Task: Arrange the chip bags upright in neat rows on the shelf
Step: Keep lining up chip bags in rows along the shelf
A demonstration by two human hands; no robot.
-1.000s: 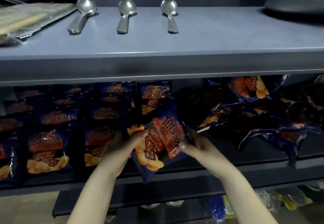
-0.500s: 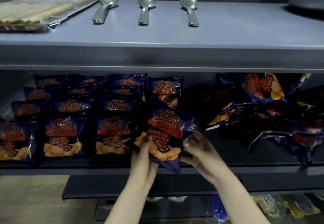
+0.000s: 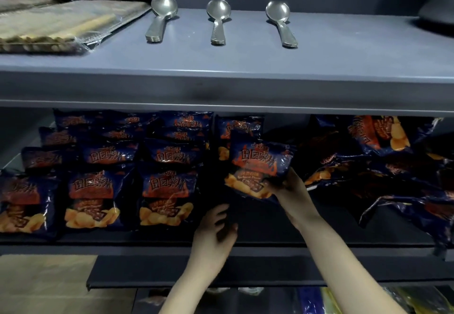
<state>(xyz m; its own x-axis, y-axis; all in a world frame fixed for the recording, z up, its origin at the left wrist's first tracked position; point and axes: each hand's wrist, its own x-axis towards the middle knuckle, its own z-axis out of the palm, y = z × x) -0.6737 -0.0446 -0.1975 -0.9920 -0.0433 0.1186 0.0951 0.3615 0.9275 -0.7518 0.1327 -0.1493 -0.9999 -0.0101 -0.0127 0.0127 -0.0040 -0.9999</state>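
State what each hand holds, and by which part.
The right hand grips a chip bag by its lower right corner; the left hand holds nothing.

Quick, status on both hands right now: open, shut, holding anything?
Left hand: open, fingers loosely spread, holding nothing.
Right hand: grips the lower edge of the dark blue barbecue chip bag.

Chip bags (image 3: pixel 168 191) glossy crinkled plastic film; spoons (image 3: pixel 218 20) shiny metal; shelf (image 3: pixel 245 87) matt, smooth.
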